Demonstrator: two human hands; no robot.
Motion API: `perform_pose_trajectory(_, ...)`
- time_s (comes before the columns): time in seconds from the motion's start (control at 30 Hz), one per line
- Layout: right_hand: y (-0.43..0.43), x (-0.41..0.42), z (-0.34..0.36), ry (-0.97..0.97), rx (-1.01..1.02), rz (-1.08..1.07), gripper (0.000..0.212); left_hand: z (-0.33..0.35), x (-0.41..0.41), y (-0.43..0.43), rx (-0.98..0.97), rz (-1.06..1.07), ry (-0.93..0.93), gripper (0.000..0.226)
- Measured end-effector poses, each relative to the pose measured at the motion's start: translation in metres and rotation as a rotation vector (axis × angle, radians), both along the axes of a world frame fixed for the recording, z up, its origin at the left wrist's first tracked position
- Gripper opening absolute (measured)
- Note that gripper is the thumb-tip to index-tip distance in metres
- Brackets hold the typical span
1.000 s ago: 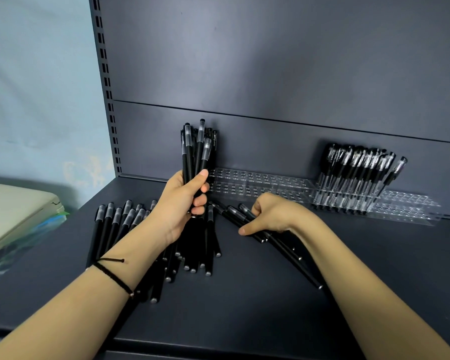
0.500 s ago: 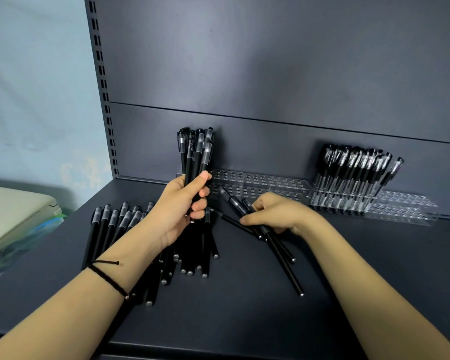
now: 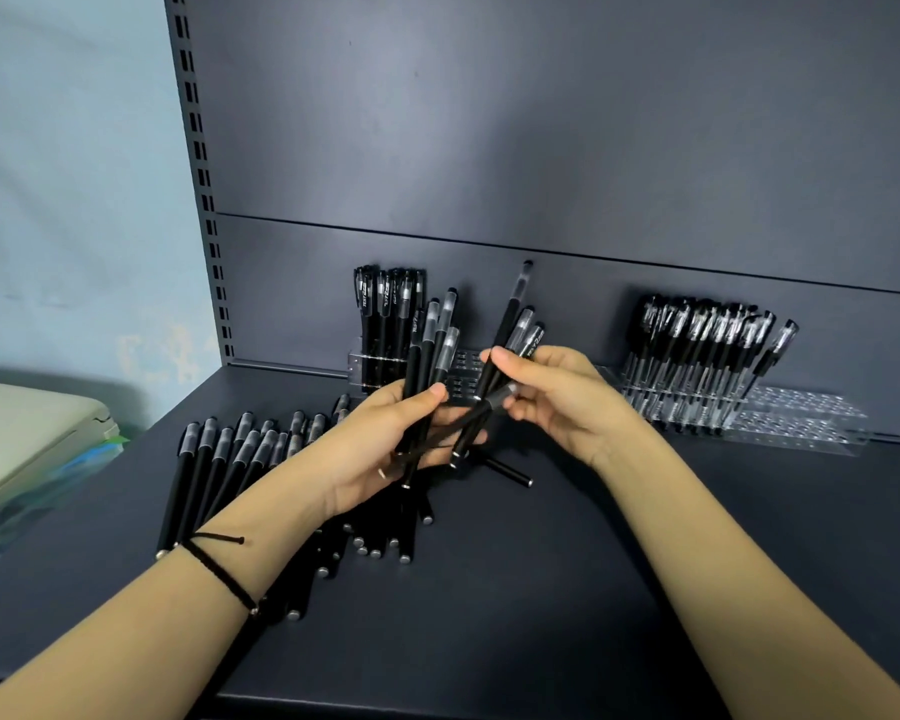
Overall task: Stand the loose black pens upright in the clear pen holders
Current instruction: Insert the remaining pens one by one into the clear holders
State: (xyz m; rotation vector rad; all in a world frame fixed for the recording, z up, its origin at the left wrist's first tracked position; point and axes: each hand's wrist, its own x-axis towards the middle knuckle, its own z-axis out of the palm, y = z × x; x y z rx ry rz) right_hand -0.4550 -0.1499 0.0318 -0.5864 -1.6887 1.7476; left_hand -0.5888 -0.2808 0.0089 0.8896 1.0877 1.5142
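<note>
While our left hand (image 3: 385, 449) wraps fingers and thumb round a bundle of black pens (image 3: 430, 350), caps up and tilted a little toward the back, our right hand (image 3: 557, 402) pinches a second handful of pens (image 3: 518, 324) just beside it, and their lower shafts cross the bundle's. Both handfuls hang above the shelf (image 3: 541, 589), in front of the clear pen holders (image 3: 801, 426) that run along its back edge. The unfilled holes lie directly behind the hands, between a small standing group (image 3: 385, 309) at the holders' left end and a larger leaning row (image 3: 707, 345) toward the right; we judge the right hand nearer that gap. The held pens' long axes are already near upright, so the coming move looks like a short reach back and down. Many loose pens (image 3: 219, 459) lie flat toward the shelf's left edge, caps pointing back.
</note>
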Motion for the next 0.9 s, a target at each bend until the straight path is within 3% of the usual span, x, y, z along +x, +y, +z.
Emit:
perform_pose_trajectory(0.17, -0.008, -0.006, -0.002, 0.065, 0.095, -0.088, 0.028, 0.002, 0.003, -0.003, -0.054, -0.067, -0.013, 0.03)
perform_pose_trajectory(0.4, -0.018, -0.01, 0.0, 0.035, 0.276, -0.115, 0.017, 0.0, 0.006, -0.004, -0.037, -0.041, 0.086, 0.045)
perform_pose_trajectory(0.53, -0.019, -0.009, -0.001, 0.045, 0.277, -0.129, 0.017, 0.001, 0.007, -0.004, -0.042, -0.047, 0.069, 0.029)
perform_pose_trajectory(0.63, -0.015, -0.01, -0.003, 0.074, 0.263, -0.172, 0.032, 0.003, 0.008, -0.005, -0.028, -0.063, 0.047, 0.021)
perform_pose_trajectory(0.77, -0.018, -0.011, -0.004, 0.095, 0.303, -0.188, 0.027, 0.003, 0.011, -0.007, -0.048, -0.104, 0.006, 0.025)
perform_pose_trajectory(0.9, -0.021, -0.013, -0.004, 0.112, 0.311, -0.189, 0.047, 0.0, 0.01, -0.006, -0.048, -0.11, 0.037, 0.031)
